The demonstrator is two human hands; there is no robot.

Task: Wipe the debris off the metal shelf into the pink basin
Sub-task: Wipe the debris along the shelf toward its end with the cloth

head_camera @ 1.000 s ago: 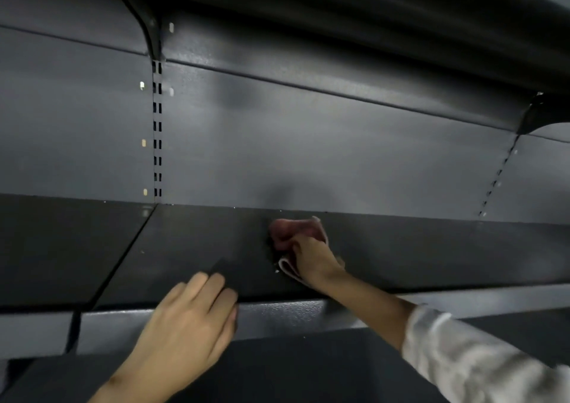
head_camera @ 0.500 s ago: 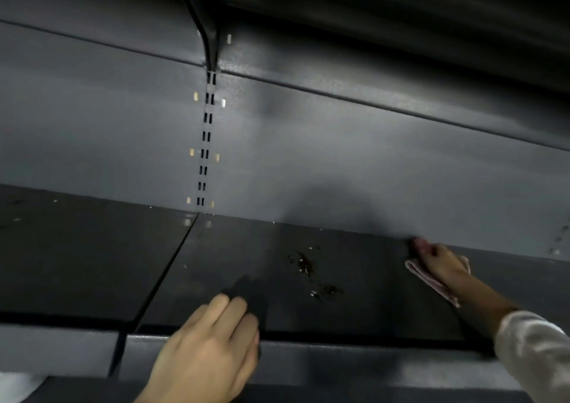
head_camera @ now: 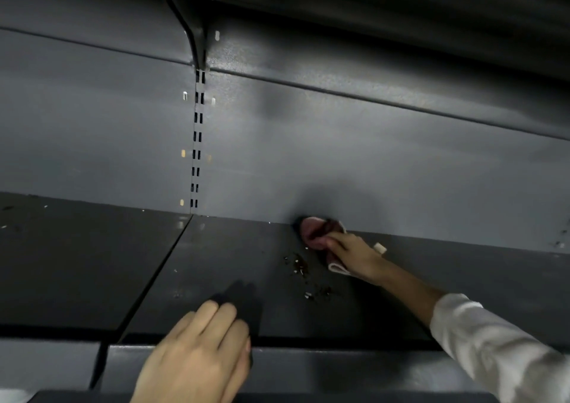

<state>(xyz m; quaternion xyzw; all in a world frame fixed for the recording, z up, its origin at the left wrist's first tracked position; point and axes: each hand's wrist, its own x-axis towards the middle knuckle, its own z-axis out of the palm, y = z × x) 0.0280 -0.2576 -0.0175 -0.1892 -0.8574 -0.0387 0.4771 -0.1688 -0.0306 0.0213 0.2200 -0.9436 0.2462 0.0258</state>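
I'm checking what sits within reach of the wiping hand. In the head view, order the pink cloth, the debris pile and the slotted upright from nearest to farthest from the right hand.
1. pink cloth: under the right hand, at the shelf's back edge.
2. debris pile: just left of that hand, on the shelf.
3. slotted upright: far left, on the back wall.

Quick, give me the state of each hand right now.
Left hand: open, fingers resting flat on the front edge of the metal shelf, holding nothing.
Right hand: closed on the pink cloth, pressing it at the shelf's back edge.
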